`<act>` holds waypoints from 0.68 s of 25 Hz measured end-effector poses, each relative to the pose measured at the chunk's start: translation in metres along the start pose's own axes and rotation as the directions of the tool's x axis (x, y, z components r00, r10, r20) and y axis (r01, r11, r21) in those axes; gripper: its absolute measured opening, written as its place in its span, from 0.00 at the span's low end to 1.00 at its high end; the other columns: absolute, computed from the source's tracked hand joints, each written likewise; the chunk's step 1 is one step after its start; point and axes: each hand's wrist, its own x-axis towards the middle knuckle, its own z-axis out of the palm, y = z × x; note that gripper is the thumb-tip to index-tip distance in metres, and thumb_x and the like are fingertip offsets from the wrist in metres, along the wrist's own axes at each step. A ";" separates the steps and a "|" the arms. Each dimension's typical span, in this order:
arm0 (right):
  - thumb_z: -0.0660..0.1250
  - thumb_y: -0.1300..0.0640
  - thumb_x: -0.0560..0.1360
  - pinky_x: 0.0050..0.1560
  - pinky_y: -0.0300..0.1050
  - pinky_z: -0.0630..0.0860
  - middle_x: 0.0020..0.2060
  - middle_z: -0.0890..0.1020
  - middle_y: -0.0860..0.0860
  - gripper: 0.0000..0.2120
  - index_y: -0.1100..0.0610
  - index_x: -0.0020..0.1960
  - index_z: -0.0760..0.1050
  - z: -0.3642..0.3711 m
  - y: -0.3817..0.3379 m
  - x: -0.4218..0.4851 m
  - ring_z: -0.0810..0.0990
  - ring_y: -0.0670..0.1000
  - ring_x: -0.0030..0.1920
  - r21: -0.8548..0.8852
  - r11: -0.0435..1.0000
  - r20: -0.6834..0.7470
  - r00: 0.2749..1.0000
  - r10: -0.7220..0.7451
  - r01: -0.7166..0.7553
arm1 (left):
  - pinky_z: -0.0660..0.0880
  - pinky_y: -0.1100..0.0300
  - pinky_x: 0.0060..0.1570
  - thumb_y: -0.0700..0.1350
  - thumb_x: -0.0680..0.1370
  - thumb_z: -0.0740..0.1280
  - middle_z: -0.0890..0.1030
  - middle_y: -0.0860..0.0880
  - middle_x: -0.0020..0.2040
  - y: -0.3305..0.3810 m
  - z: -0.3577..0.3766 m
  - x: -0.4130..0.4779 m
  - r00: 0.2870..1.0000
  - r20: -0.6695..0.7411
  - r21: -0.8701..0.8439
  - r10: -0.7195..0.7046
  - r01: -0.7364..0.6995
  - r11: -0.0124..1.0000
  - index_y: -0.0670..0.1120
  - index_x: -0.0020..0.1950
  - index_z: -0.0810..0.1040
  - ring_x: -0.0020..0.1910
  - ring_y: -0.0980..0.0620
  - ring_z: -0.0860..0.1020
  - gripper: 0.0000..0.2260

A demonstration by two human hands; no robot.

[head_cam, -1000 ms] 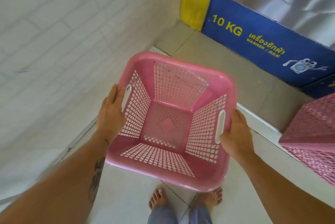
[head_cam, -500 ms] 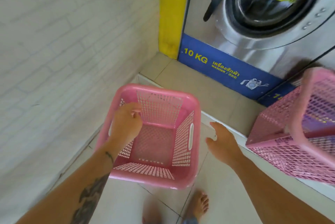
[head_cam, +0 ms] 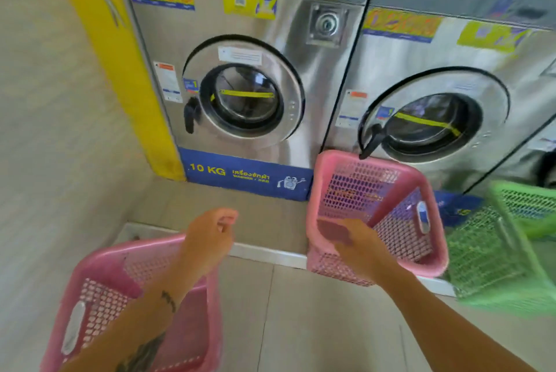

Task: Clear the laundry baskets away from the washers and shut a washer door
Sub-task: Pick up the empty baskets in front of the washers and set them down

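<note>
A pink laundry basket (head_cam: pixel 99 263) stands on the floor at the lower left, beside the wall. My left hand (head_cam: pixel 207 239) hovers above its far rim, fingers loosely curled and holding nothing. A second pink basket (head_cam: pixel 361 191) leans tilted on the raised step in front of the second washer (head_cam: pixel 433 121). My right hand (head_cam: pixel 358 248) grips its near left rim, fingers hidden behind the mesh wall. The left washer (head_cam: pixel 240 97), marked 10 KG, has its round door against the front. A green basket (head_cam: pixel 493 254) lies tilted to the right.
A white tiled wall (head_cam: pixel 45 130) and a yellow panel (head_cam: pixel 120 55) close off the left side. A raised step with a white edge (head_cam: pixel 264 254) runs along the washers. A third washer (head_cam: pixel 544 167) shows at the far right edge, partly hidden.
Both hands let go of the first pink basket, which now sits on the floor. My view lifted to the washers. My right hand moved right onto the tilted pink basket.
</note>
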 end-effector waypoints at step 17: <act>0.57 0.57 0.63 0.64 0.62 0.68 0.64 0.71 0.63 0.38 0.54 0.74 0.57 -0.121 0.322 0.202 0.65 0.64 0.67 -0.123 0.971 -0.190 0.965 0.180 -0.205 | 0.71 0.45 0.60 0.54 0.69 0.64 0.70 0.46 0.65 0.110 0.334 0.168 0.996 0.063 0.465 0.057 -0.080 0.882 0.54 0.69 0.68 0.63 0.41 0.70 0.28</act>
